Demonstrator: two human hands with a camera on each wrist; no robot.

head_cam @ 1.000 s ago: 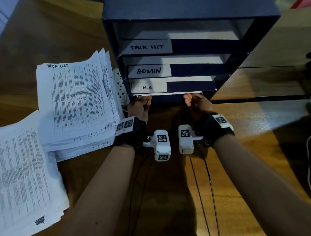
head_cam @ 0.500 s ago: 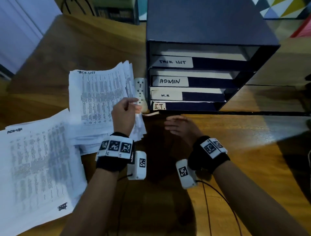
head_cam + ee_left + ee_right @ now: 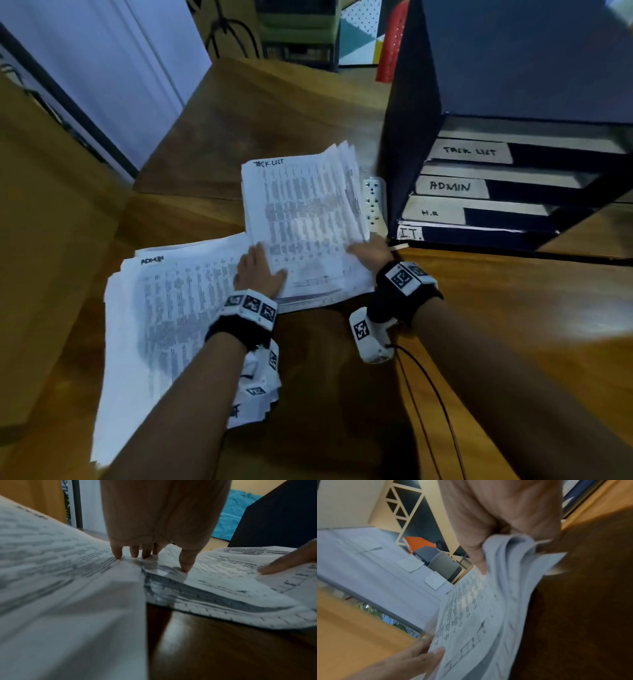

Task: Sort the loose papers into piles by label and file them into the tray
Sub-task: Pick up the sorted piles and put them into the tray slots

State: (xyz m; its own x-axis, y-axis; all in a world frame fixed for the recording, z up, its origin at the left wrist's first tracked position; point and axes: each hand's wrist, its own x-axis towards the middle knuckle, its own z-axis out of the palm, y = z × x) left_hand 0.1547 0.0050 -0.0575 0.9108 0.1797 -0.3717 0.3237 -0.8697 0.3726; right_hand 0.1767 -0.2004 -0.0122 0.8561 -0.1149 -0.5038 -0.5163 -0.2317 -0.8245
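- Two hands are at the stack headed TASK LIST point(image 3: 301, 219), centre of the head view, on the desk point(image 3: 513, 308) just left of the tray unit point(image 3: 414, 144).
- Left hand point(image 3: 260, 270): fingers extended, tips pressing the stack's lower left corner; nothing pinched.
- Right hand point(image 3: 371, 253): grasping the lower right corner, sheets bunched between thumb and fingers in the right wrist view.
- Risk: the stack is fanned along its right edge. A lift by one corner would likely shed or crease sheets.
- Risk: its left edge overlaps the ADMIN stack point(image 3: 164, 325) at lower left. Dragging could carry ADMIN sheets along and mix the labels.
- Risk: uneven edges may catch at the TASK LIST slot point(image 3: 474, 151), upper right.
- Risk: a power strip point(image 3: 374, 202) beside the stack may snag it.
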